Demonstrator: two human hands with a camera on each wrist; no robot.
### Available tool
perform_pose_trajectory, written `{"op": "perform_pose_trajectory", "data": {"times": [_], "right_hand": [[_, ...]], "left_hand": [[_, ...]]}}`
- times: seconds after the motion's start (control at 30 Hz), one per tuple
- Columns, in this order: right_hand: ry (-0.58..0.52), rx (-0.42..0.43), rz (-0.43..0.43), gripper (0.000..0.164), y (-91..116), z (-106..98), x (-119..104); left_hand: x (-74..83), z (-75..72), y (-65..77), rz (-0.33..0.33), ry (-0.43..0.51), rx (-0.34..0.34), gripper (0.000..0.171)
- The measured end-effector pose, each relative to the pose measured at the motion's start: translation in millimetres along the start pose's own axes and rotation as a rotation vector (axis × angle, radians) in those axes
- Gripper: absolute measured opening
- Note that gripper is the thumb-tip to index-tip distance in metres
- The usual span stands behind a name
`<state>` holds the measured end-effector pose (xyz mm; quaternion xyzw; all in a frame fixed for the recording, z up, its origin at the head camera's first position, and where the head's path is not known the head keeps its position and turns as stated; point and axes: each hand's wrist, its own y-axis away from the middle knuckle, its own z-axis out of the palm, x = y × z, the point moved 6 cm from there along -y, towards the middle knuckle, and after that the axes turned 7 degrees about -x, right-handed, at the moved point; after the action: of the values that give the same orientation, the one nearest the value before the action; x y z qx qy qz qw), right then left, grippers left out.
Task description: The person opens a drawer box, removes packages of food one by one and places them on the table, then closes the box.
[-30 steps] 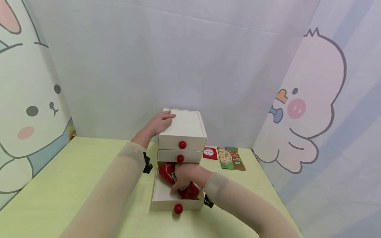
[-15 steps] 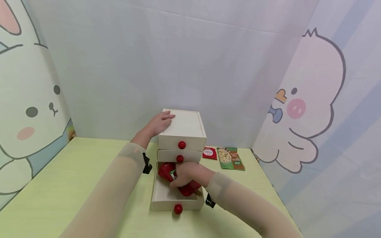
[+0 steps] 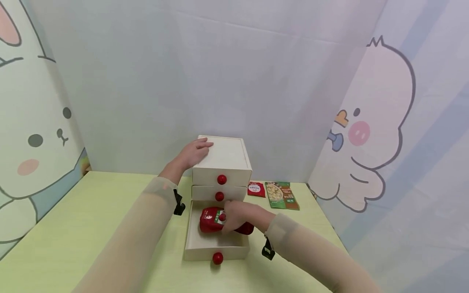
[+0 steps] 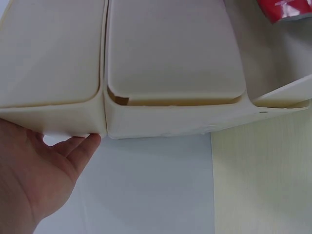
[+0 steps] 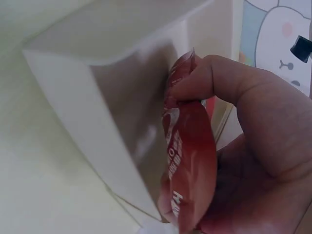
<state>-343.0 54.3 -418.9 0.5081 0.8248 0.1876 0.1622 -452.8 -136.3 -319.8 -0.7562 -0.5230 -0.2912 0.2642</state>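
Note:
A white cabinet (image 3: pixel 224 152) of three stacked drawers with red knobs stands on the table. Its bottom drawer (image 3: pixel 198 243) is pulled out, while the two above are closed. Over that drawer my right hand (image 3: pixel 239 215) grips a red packet (image 3: pixel 211 219) with printed lettering. In the right wrist view the thumb and fingers pinch the packet (image 5: pixel 190 161) on both sides, its edge towards the camera. My left hand (image 3: pixel 192 154) rests on the left side of the cabinet top. The left wrist view shows its fingers (image 4: pixel 83 153) lying against the cabinet's side.
To the right of the cabinet lie a small red sachet (image 3: pixel 256 189) and a green and brown food packet (image 3: pixel 282 195). The table (image 3: pixel 91 211) is pale yellow-green. Behind it hangs a pale curtain (image 3: pixel 157 89) with cartoon animals at both sides.
My right hand has shifted slightly right with the red packet, which has turned from slanting to nearly level. My left hand keeps its place on the cabinet.

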Motion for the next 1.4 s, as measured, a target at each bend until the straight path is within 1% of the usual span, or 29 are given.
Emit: {"op": "perform_pose_trajectory", "data": {"times": [0.2,0.33,0.43,0.57,0.7,0.8,1.0,1.2,1.4], "right_hand": [[-0.081,0.039,-0.077,0.07,4.2,5.7,12.0],[-0.147,0.051,-0.102,0.078,12.2,6.6,20.2],[-0.179,0.06,-0.12,0.08,20.1,6.0,26.4],[-0.2,0.078,-0.162,0.078,29.1,6.3,35.9],[-0.219,0.098,-0.184,0.083,35.3,9.4,48.7],[-0.245,0.104,-0.169,0.083,40.1,11.0,59.8],[-0.283,0.108,-0.124,0.077,52.0,10.2,82.0],[-0.341,0.114,-0.075,0.079,56.7,15.2,110.1],[-0.38,0.127,-0.006,0.083,59.7,21.1,136.6]], "left_hand": [[-0.4,-0.4,1.0,0.003,0.005,0.006,0.053],[-0.2,-0.3,0.1,0.001,0.01,0.003,0.053],[-0.1,0.0,-0.6,-0.003,0.008,0.002,0.053],[0.6,0.5,-0.8,-0.002,-0.001,0.002,0.054],[0.8,1.8,-1.2,-0.001,0.006,-0.002,0.054],[1.0,2.5,-1.2,-0.002,0.013,-0.003,0.054],[1.3,1.8,0.4,-0.011,0.021,0.004,0.054],[0.3,1.3,1.9,-0.018,0.03,0.005,0.053],[-0.1,0.7,1.5,-0.016,0.028,0.004,0.054]]}}
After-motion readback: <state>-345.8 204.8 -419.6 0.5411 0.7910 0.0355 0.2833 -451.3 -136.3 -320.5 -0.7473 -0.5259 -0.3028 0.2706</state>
